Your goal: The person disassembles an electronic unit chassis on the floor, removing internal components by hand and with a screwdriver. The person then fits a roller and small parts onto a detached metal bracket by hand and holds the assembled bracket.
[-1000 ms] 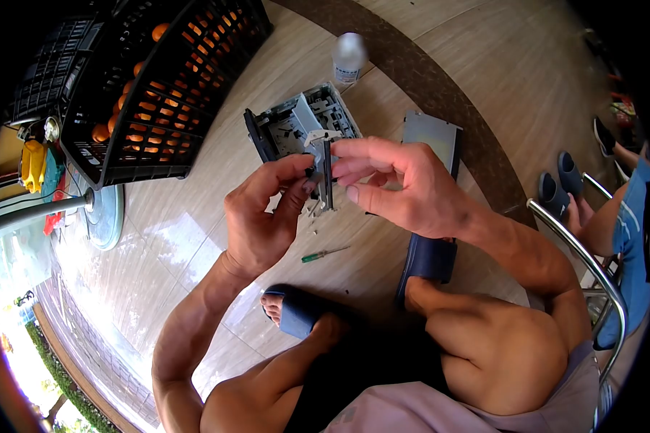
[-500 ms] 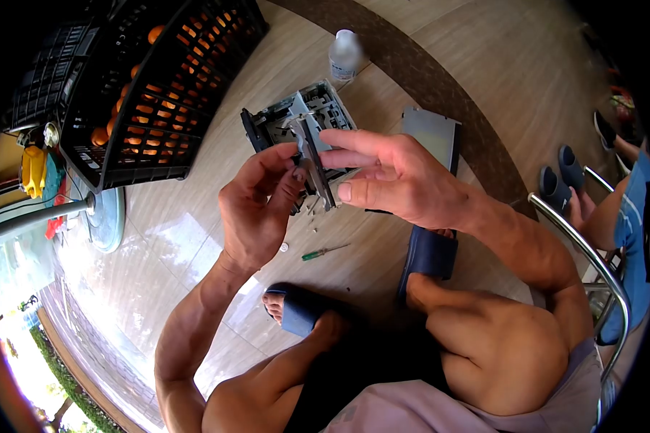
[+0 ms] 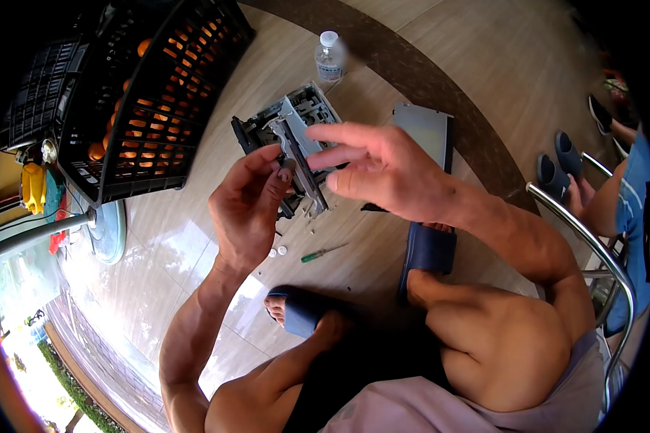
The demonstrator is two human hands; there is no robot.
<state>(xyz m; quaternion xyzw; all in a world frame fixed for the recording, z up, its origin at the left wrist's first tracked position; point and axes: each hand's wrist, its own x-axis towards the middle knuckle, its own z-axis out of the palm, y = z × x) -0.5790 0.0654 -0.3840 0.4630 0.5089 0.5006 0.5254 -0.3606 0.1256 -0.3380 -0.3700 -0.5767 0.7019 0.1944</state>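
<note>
Left hand (image 3: 242, 209): thumb and forefinger in a narrow pinch, apparently on the long metal bar (image 3: 301, 163). Right hand (image 3: 397, 177): fingers spread wide, gripping nothing, tips just beside the bar's right edge. Bar hangs tilted over the lower part of the opened metal chassis (image 3: 318, 105), which sits on the tiled floor (image 3: 368, 278), inside the curve of the dark border strip (image 3: 419, 92). Step, as judged: turning the bar over for inspection; any further handling calls for a firm pinch and a steadying right hand. Versus one second back: bar leans more, upper end leftward; two white discs (image 3: 282, 250) now show by the left wrist.
</note>
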